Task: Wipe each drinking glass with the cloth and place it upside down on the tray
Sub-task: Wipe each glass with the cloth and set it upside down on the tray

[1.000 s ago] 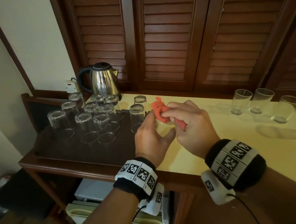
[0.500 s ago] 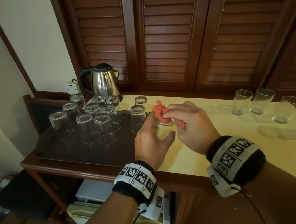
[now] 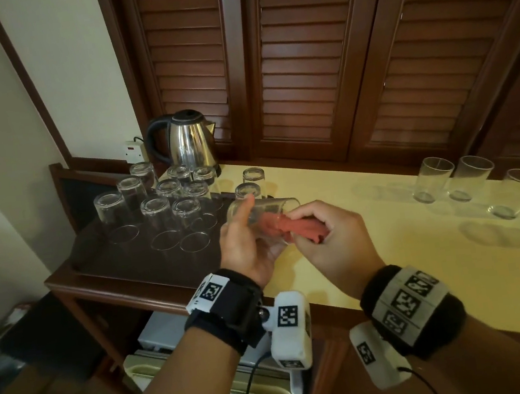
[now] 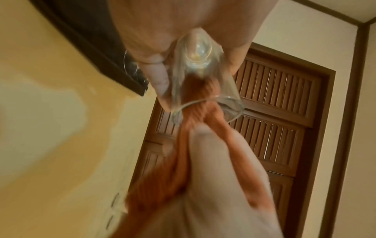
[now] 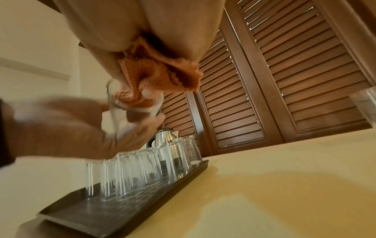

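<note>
On the yellow counter (image 3: 426,261) sits a dark tray (image 3: 120,254) of upturned glasses. Above its right edge, the left hand (image 3: 245,248) grips a tilted glass (image 3: 260,211); the right hand (image 3: 330,240) pinches the orange cloth (image 3: 285,225) stuffed inside.

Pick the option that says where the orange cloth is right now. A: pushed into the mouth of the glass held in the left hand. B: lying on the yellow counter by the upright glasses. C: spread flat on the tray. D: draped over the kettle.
A: the right hand grips the orange cloth and its end is stuffed into the open mouth of the glass, which the left hand holds on its side above the tray.
</note>
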`<state>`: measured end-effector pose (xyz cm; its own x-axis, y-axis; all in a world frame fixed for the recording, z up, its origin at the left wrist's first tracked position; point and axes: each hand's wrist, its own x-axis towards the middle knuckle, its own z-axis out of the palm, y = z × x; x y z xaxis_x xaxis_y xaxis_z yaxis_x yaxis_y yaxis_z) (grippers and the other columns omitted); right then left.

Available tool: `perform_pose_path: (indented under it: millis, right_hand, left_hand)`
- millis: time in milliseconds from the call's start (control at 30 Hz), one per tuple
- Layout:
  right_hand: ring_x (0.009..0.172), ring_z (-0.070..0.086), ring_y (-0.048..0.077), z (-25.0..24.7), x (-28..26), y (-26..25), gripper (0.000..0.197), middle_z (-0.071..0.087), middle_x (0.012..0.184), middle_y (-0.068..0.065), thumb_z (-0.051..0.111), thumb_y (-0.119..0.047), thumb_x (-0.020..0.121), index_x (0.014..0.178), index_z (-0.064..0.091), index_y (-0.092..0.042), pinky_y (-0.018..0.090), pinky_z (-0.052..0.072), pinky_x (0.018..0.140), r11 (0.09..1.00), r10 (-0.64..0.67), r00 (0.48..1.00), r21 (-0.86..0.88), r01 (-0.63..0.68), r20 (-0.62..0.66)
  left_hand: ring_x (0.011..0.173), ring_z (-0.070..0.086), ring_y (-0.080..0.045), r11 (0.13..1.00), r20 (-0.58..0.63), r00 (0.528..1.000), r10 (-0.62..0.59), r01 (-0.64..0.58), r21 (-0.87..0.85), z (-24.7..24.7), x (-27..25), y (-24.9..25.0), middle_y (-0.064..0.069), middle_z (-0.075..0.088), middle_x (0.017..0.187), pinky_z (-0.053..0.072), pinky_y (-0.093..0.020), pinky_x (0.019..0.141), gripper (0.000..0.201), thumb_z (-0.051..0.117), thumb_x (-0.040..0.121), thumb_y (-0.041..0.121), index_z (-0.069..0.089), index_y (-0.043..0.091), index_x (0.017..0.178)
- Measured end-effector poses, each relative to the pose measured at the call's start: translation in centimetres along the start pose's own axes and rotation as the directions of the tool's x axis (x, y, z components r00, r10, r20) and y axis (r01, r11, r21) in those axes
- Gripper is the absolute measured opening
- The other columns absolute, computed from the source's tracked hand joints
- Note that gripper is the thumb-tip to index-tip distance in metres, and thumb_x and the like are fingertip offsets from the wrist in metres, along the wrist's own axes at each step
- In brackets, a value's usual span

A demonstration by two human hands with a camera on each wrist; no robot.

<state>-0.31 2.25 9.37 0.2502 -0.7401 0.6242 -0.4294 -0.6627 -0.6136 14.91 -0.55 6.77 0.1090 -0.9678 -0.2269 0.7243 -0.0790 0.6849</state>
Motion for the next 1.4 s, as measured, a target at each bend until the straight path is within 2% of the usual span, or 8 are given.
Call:
perform_pose_path:
  millis: [133,300,567,767,967,1133,1300,1400]
  right_hand:
    - [0.101,0.040,0.007,-0.1,-0.8,1.3,0.041,0.058,0.108,-0.034,0.054,-0.022,0.084,0.123,0.069,-0.022,0.037,0.036,0.086,0.962,-0.106,0.987,-0.237,0.133,0.123]
    - [0.105,0.060,0.017,-0.7,-0.4,2.5,0.082,0.044,0.154,-0.010,0.056,-0.012,0.087,0.158,0.022,-0.036,0.034,0.053,0.093,0.908,0.017,0.839,-0.360,0.215,0.544]
    - [0.047,0.052,0.017,-0.8,1.4,0.8,0.061,0.066,0.077,0.010,0.062,0.006,0.091,0.140,0.056,-0.029,0.030,0.043,0.046,0.823,0.324,0.800,0.267,-0.502,0.506]
    - [0.112,0.063,0.019,-0.3,0.4,1.2,0.074,0.057,0.143,-0.005,0.057,-0.004,0.090,0.153,0.036,-0.037,0.029,0.052,0.096,0.936,0.090,0.887,-0.343,0.080,0.453]
    - [0.040,0.047,0.015,-1.1,0.3,0.5,0.073,0.059,0.083,0.029,0.055,0.009,0.094,0.154,0.039,-0.029,0.026,0.042,0.042,0.735,0.289,0.791,0.405,-0.545,0.540]
    - [0.115,0.051,-0.005,-1.0,0.7,0.2,0.070,0.046,0.154,-0.004,0.053,0.003,0.093,0.153,0.039,-0.030,-0.006,0.032,0.088,0.972,0.019,0.883,-0.216,0.094,0.469]
    - [0.047,0.050,0.014,-1.2,-0.1,0.0,0.078,0.058,0.078,0.023,0.058,0.008,0.092,0.156,0.035,-0.030,0.027,0.042,0.047,0.730,0.258,0.786,0.420,-0.539,0.562]
    - [0.041,0.045,0.018,-1.5,0.1,0.1,0.074,0.053,0.060,0.011,0.054,0.011,0.093,0.153,0.041,-0.030,0.030,0.042,0.044,0.755,0.288,0.812,0.401,-0.519,0.508]
  left_hand:
    - [0.110,0.072,-0.044,1.000,-0.031,0.999,-0.027,0.027,-0.003,-0.1,0.1,-0.1,-0.031,0.069,0.126,0.064,-0.045,0.067,0.069,0.075,0.093,0.041,0.049,0.004,0.145]
    - [0.107,0.073,-0.045,0.996,-0.066,0.997,-0.038,0.044,0.084,0.6,-0.6,-0.1,-0.028,0.069,0.122,0.064,-0.053,0.072,0.060,0.079,0.092,0.030,0.047,0.013,0.140]
    - [0.110,0.071,-0.047,0.968,0.048,0.996,0.075,-0.084,0.236,1.8,-1.2,-0.9,-0.022,0.063,0.126,0.059,-0.068,0.087,0.046,0.075,0.096,0.036,0.044,0.023,0.128]
    - [0.077,0.064,-0.026,0.876,0.036,0.991,0.131,-0.132,0.464,1.8,-0.9,0.7,-0.015,0.068,0.111,0.049,-0.035,0.062,0.036,0.074,0.096,0.039,0.050,0.028,0.120]
    - [0.083,0.062,-0.023,0.928,0.104,0.973,0.205,-0.228,0.295,2.0,-1.6,-1.1,-0.005,0.060,0.099,0.053,-0.045,0.074,0.040,0.075,0.095,0.032,0.048,0.023,0.123]
    - [0.083,0.065,-0.021,0.876,0.046,0.981,0.191,-0.191,0.444,2.2,-1.1,0.7,-0.011,0.065,0.115,0.053,-0.034,0.062,0.040,0.073,0.096,0.036,0.048,0.029,0.127]
    - [0.089,0.063,-0.024,0.911,0.144,0.956,0.257,-0.289,0.294,2.3,-1.9,-0.3,0.000,0.065,0.094,0.052,-0.047,0.083,0.037,0.077,0.082,0.031,0.055,0.025,0.112]
    - [0.086,0.057,-0.028,0.886,0.166,0.958,0.235,-0.282,0.369,2.3,-2.1,-0.2,-0.003,0.061,0.095,0.048,-0.043,0.079,0.042,0.076,0.087,0.042,0.052,0.026,0.119]
